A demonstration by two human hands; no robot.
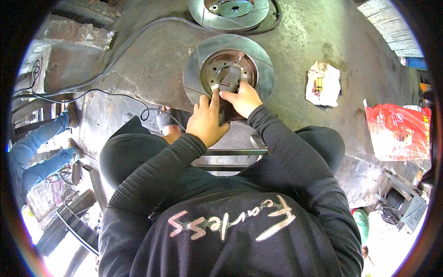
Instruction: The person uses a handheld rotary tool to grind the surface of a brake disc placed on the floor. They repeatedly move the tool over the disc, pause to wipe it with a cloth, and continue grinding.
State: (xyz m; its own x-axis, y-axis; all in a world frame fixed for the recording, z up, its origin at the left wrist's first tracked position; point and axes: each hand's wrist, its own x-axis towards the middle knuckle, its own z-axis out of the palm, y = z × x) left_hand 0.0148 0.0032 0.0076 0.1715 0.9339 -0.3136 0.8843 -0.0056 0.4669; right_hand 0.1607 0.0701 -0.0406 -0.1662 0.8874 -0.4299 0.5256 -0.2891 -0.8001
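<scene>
A slotted brake disc (194,69) lies flat on the floor in front of me, with a raised hub and bolt holes at its middle. Over the hub is a dark hand-held power tool (228,81), which looks like a die grinder with vent slots. Its thin tip is at the hub's far right part; contact there is too small to make out. My left hand (208,119) wraps the tool's rear body, index finger stretched forward along it. My right hand (244,99) grips it farther forward, thumb across the body. Part of the tool is hidden under my fingers.
Another brake disc (198,21) lies beyond, with a thick cable (138,34) curving round it. A thin cord (122,94) loops on the left. At right are white paper (330,94) with small items and a red plastic bag (397,131). Another person's legs (39,143) show at left.
</scene>
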